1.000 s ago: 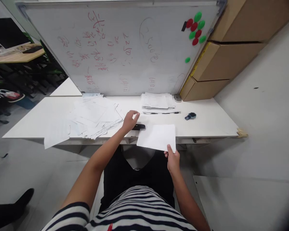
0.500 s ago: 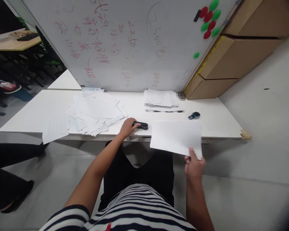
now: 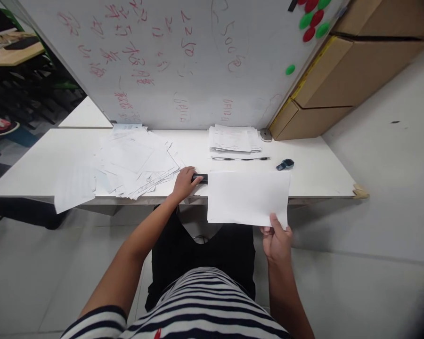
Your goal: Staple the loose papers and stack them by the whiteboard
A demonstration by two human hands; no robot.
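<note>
My left hand [image 3: 184, 182] is closed round the rear of a black stapler [image 3: 200, 178] near the desk's front edge. The stapler's front end is hidden at the left edge of some white paper sheets [image 3: 248, 195]. My right hand [image 3: 277, 238] pinches these sheets at their lower right corner, thumb on top. They reach out past the desk edge, and more than one layer shows along the bottom. Loose papers [image 3: 137, 160] lie spread on the desk just left of my left hand.
Behind the sheets are a paper stack [image 3: 233, 139], a pen [image 3: 240, 158] and a dark watch-like object [image 3: 285, 164]. A whiteboard [image 3: 198, 94] rises at the desk's back, with cardboard boxes [image 3: 307, 123] at right. Another person's dark-clothed leg [image 3: 28, 212] is at left.
My right hand has brought the sheets left, so their edge now covers the stapler's front. My left hand keeps its hold on the stapler. The other person's legs have shifted at left.
</note>
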